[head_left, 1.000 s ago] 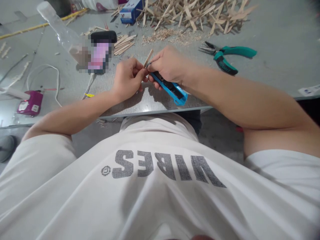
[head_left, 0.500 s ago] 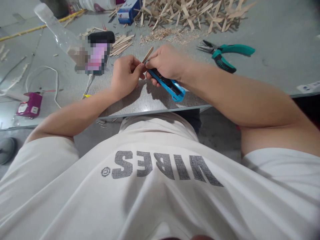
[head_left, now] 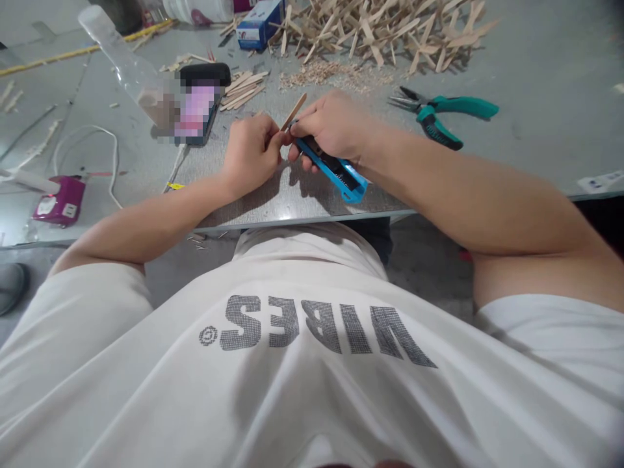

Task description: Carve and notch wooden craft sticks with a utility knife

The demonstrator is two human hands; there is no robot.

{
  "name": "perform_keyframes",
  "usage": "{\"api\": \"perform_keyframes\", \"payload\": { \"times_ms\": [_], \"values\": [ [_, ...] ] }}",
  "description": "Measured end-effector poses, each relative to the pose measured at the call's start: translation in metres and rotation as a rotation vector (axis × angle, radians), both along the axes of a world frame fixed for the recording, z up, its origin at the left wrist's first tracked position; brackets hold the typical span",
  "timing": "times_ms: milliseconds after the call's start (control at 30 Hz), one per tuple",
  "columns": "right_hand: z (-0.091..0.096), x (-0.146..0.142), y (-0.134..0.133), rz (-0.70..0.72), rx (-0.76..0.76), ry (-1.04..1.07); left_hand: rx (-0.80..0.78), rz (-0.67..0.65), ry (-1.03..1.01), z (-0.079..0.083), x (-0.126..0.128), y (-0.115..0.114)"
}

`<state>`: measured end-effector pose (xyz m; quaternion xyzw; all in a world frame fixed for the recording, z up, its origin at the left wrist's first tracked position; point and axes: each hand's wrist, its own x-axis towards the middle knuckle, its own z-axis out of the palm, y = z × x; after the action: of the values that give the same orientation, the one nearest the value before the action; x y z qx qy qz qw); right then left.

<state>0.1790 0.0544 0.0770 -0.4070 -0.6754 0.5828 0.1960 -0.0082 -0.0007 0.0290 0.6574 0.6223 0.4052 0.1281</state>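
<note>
Between the fingers of my left hand (head_left: pixel 251 153) is a wooden craft stick (head_left: pixel 294 110), its rounded end pointing up and away from me. My right hand (head_left: pixel 327 127) is closed around a blue and black utility knife (head_left: pixel 336 170), whose rear end points back toward the table edge. The knife's front end meets the stick where my two hands come together. My fingers hide the blade and the stick's lower part. Just beyond my left hand lies a small stack of craft sticks (head_left: pixel 242 90). Wood shavings (head_left: pixel 331 75) are scattered past my right hand.
A heap of crossed wooden sticks (head_left: pixel 385 29) lies at the back, beside a blue box (head_left: pixel 260 25). Green-handled pliers (head_left: pixel 439 114) rest at right. To the left are a phone (head_left: pixel 197 110), a clear bottle (head_left: pixel 121 62), a white cable (head_left: pixel 116 156) and a purple box (head_left: pixel 59 201).
The whole table scene has shifted slightly to the right in view. Both hands keep their holds on the stick and the knife, with little visible movement between them.
</note>
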Motion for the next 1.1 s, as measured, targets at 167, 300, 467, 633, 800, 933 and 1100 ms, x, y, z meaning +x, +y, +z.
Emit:
{"api": "perform_keyframes", "payload": {
  "times_ms": [167, 300, 467, 633, 800, 933, 1100],
  "values": [
    [0.006, 0.004, -0.002, 0.016, -0.019, 0.023, 0.0, 0.003, -0.027, -0.001, 0.001, -0.002],
    [0.005, 0.005, 0.003, 0.018, -0.019, 0.017, 0.018, -0.033, -0.034, 0.002, 0.001, -0.002],
    [-0.001, 0.008, 0.016, 0.076, 0.018, 0.079, 0.049, 0.024, 0.053, 0.014, 0.002, -0.001],
    [0.012, 0.012, 0.004, 0.006, 0.034, 0.077, 0.034, 0.06, 0.279, 0.029, 0.002, -0.003],
    [0.023, 0.011, -0.015, -0.035, 0.004, 0.1, -0.041, 0.121, 0.574, 0.041, 0.003, -0.007],
    [0.022, 0.01, -0.017, -0.035, -0.012, 0.151, -0.057, 0.141, 0.608, 0.044, 0.001, -0.006],
    [0.025, 0.008, -0.015, -0.029, -0.047, 0.159, -0.075, 0.163, 0.637, 0.05, 0.008, -0.007]
  ]
}}
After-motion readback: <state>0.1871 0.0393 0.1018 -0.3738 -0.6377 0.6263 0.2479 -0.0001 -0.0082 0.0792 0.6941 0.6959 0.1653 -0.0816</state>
